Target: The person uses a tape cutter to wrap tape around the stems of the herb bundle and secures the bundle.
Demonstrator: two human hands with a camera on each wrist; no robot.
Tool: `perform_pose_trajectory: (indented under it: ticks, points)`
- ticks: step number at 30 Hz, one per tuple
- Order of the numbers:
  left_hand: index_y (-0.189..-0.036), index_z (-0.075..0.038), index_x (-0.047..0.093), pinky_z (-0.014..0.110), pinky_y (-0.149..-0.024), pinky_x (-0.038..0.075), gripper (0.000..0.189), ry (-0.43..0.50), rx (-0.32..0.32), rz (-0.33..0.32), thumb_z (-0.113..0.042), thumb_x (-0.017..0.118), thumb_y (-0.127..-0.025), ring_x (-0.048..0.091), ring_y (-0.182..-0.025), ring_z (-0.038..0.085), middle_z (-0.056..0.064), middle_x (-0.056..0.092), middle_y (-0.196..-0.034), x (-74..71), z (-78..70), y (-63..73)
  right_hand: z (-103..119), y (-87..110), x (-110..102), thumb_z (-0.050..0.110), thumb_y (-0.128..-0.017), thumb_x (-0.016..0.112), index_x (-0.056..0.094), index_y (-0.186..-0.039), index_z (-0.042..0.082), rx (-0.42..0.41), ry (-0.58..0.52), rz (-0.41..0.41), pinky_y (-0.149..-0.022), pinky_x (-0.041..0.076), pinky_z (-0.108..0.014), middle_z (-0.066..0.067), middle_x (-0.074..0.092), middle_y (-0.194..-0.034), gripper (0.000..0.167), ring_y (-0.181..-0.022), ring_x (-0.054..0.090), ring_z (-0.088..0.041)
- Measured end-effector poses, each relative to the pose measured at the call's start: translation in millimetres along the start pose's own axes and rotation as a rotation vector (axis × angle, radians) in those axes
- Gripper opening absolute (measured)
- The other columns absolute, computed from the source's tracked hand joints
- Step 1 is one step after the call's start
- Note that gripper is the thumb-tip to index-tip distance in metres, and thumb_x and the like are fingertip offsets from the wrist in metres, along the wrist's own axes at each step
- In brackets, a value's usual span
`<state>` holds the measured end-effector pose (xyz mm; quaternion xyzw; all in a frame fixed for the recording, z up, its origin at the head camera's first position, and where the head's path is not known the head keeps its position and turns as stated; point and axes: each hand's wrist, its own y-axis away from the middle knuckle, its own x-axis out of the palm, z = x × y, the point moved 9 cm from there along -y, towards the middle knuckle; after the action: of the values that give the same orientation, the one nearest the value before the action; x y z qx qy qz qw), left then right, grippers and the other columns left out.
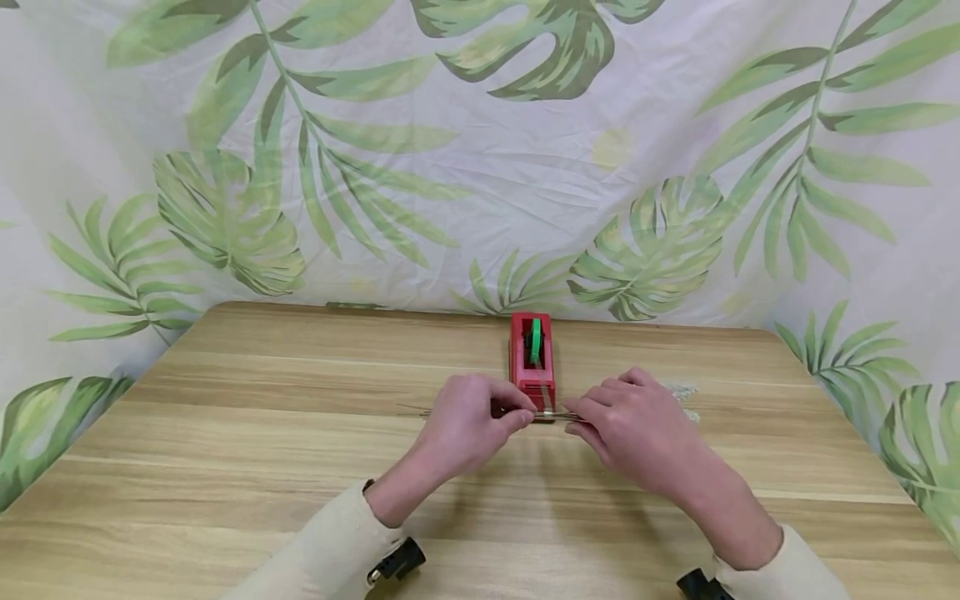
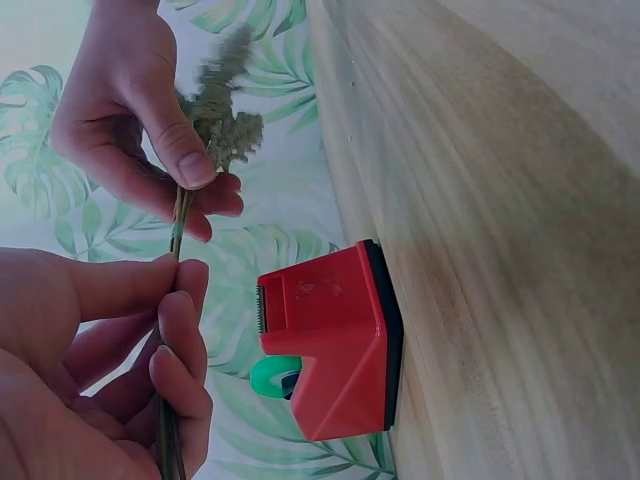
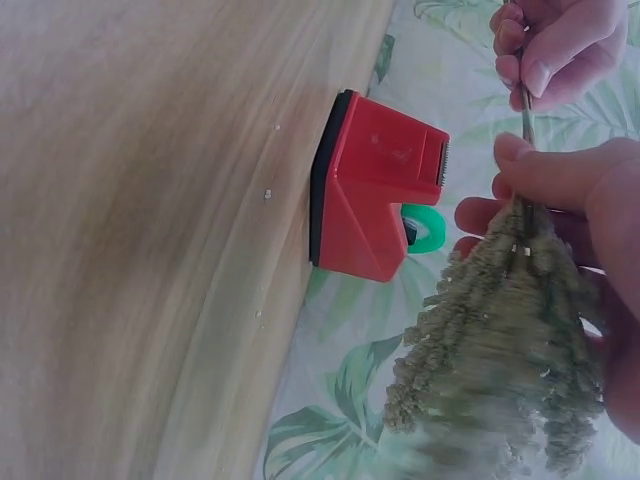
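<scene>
A bunch of dried flowers (image 3: 490,330) with thin stems is held level between both hands. My left hand (image 1: 467,421) pinches the stems between thumb and fingertips, with loose stem ends poking out to its left. My right hand (image 1: 637,425) grips the same stems closer to the flower heads, which hang past that hand in the right wrist view. Between the hands, a short stretch of stems (image 2: 177,228) shows a shiny, tape-like band. Just beyond them stands a red tape dispenser (image 2: 335,310) with a green tape roll (image 1: 536,340).
The wooden table (image 1: 247,467) runs back to a leaf-print cloth (image 1: 525,183) hanging behind it. Tiny pale crumbs (image 3: 267,194) lie scattered on the tabletop. The dispenser stands near the table's back edge.
</scene>
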<state>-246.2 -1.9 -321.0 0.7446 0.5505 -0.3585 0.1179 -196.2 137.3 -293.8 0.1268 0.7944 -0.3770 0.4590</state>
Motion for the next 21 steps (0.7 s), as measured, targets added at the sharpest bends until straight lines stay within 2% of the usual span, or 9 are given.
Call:
perform_pose_trajectory:
  ticks: [7,11,16,21]
  points:
    - [-0.085,-0.016,0.083,0.022,-0.065,0.052,0.010,0.000,-0.008,-0.018,-0.009,0.082,-0.091,0.064,-0.073,0.004,-0.004,0.079,-0.083,-1.5,0.7,0.2,0.2,1.0,9.9,0.030,-0.097,0.078,0.082,-0.116,0.015,0.026,-0.035,0.101,-0.088,0.058,-0.041,0.001,0.083,-0.102,0.024,-0.093,0.078,-0.017]
    - [-0.083,-0.016,0.083,0.022,-0.063,0.051,0.010,0.005,-0.013,-0.023,-0.009,0.085,-0.089,0.064,-0.072,0.006,-0.004,0.079,-0.081,-1.5,1.2,0.1,0.6,1.5,12.7,0.027,-0.098,0.076,0.082,-0.115,0.016,0.022,-0.041,0.121,-0.090,0.056,-0.040,0.003,0.083,-0.099,0.021,-0.094,0.076,-0.016]
    - [-0.082,-0.015,0.083,0.022,-0.062,0.051,0.009,0.022,-0.025,-0.016,-0.009,0.086,-0.088,0.064,-0.072,0.006,-0.004,0.079,-0.081,-1.1,2.3,-0.8,1.4,0.6,10.8,0.024,-0.093,0.082,0.084,-0.103,0.016,-0.001,-0.046,0.066,-0.088,0.054,-0.038,0.005,0.080,-0.089,0.013,-0.087,0.074,-0.014]
    - [-0.088,-0.014,0.083,0.023,-0.065,0.052,0.003,0.022,-0.045,0.034,-0.013,0.083,-0.091,0.063,-0.074,0.007,-0.004,0.079,-0.084,2.1,5.0,-1.7,2.5,0.4,7.3,0.025,-0.087,0.087,0.083,-0.092,0.018,-0.040,-0.024,-0.036,-0.083,0.053,-0.037,0.007,0.078,-0.081,0.010,-0.079,0.071,-0.013]
